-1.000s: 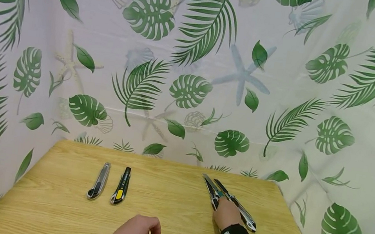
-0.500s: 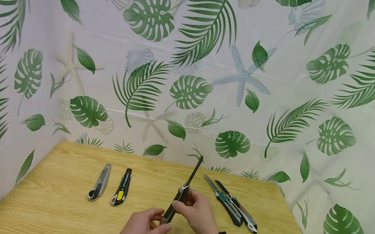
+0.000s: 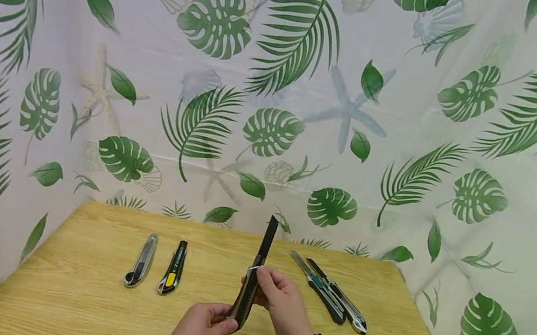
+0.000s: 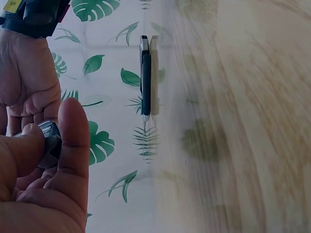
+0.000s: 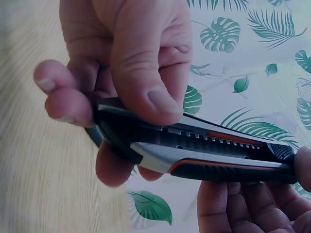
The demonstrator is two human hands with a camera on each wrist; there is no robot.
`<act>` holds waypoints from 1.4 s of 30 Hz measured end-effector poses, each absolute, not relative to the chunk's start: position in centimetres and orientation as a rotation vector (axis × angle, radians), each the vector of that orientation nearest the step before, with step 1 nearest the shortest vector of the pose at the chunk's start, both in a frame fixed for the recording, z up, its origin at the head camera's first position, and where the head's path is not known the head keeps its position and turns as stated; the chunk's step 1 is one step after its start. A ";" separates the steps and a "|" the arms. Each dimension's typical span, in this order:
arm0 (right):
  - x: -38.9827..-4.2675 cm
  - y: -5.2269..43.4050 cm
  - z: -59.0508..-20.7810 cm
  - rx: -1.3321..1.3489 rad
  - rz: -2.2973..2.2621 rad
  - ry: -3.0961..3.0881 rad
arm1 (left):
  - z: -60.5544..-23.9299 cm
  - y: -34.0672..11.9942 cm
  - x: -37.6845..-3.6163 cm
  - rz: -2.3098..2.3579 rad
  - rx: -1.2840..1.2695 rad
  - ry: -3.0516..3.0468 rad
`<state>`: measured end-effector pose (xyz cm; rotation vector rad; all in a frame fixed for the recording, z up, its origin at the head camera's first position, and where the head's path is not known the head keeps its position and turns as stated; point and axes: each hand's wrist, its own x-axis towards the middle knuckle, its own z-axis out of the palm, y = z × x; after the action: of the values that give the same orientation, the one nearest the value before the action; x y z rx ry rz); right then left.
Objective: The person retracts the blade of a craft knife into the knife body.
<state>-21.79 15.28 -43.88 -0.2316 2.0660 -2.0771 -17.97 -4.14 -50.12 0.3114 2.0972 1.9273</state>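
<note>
As both hands' (image 3: 287, 312) fingers (image 3: 267, 282) grip one knife (image 3: 246, 295), open tabletop (image 3: 98, 303) (edge (image 3: 225, 228) beyond) flanks it.

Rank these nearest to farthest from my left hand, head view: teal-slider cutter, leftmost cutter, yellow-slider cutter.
From your left hand:
1. Yellow-slider cutter, beyond it to the left.
2. Leftmost cutter, farther left.
3. Teal-slider cutter, across on the right.

On the wooden table (image 3: 78, 298) I see a silver cutter (image 3: 141, 261) near a yellow-accented black cutter (image 3: 173, 268) at left, and a teal-accented cutter (image 3: 323, 293) beside a silver-handled cutter (image 3: 347, 304) at right. A leaf-printed white sheet (image 3: 278, 95) hangs behind.
</note>
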 end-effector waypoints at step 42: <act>-21.2 15.6 -45.5 -0.270 -1.986 2.177 | -49.9 -5.1 -18.3 1.722 0.295 2.351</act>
<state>-21.18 15.55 -45.47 -0.2703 2.1770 -1.9860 -18.31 -5.12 -49.86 0.2952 2.3513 1.7216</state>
